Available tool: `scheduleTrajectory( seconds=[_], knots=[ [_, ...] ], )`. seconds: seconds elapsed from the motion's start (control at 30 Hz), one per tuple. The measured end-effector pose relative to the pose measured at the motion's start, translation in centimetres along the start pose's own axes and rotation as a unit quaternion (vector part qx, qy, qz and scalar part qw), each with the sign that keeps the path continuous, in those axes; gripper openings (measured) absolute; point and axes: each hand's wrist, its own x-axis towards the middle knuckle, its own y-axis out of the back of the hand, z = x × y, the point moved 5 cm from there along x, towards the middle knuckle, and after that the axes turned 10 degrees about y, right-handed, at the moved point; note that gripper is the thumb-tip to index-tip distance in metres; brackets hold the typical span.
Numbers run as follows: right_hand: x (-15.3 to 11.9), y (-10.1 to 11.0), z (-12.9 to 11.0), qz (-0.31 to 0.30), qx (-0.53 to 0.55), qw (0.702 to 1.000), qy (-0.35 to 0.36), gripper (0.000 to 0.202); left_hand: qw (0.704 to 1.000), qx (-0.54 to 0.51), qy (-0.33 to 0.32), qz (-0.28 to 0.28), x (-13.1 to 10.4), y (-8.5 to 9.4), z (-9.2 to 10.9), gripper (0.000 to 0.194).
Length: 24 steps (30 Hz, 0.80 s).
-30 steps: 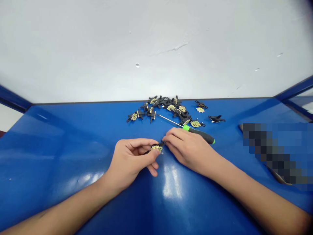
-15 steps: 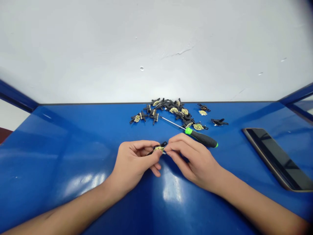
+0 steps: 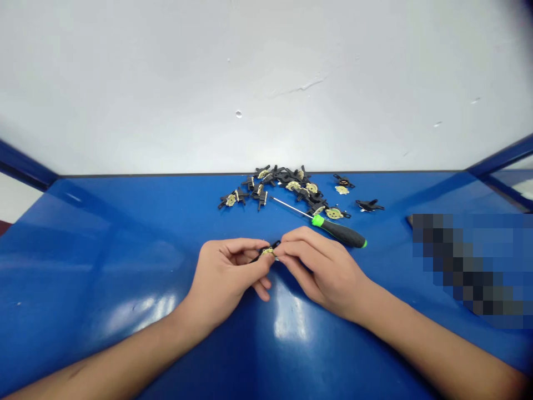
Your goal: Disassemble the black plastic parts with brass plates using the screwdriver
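Observation:
My left hand is closed around a small black plastic part with a brass-coloured plate, pinching it between thumb and fingers. Its plate faces up, and a black lug sticks out at the upper right. The fingers of my right hand are pinched together at the part's right edge and touch it there. Whatever lies between those fingertips is hidden. Just beyond my right hand lies a screwdriver with a black and green handle, its shaft pointing toward the pile of similar parts.
A few like parts, such as a black one, lie apart on the right of the blue tabletop. A phone, mostly covered by pixelation, rests at the right. A white wall rises behind.
The whole view has shifted slightly. My right fingertips have come a little closer onto the part's right edge, covering more of it. My left hand keeps its grip.

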Motion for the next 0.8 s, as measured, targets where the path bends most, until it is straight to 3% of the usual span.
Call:
scheduleTrajectory(
  seconds=[0.27,0.53,0.8],
  knots=[
    [0.2,-0.2,-0.8,-0.063,-0.127,0.99,0.023,0.024,0.999,0.043,-0.024,0.016,0.2,0.4,-0.2,0.021],
    [0.6,0.0,-1.4,-0.085,-0.165,0.979,0.078,0.026,0.998,0.054,-0.003,0.006,0.2,0.6,-0.3,0.028],
    [0.1,-0.4,-1.4,-0.126,-0.199,0.968,0.086,0.026,0.997,0.069,0.022,-0.016,0.5,0.1,-0.4,0.02]
  ],
)
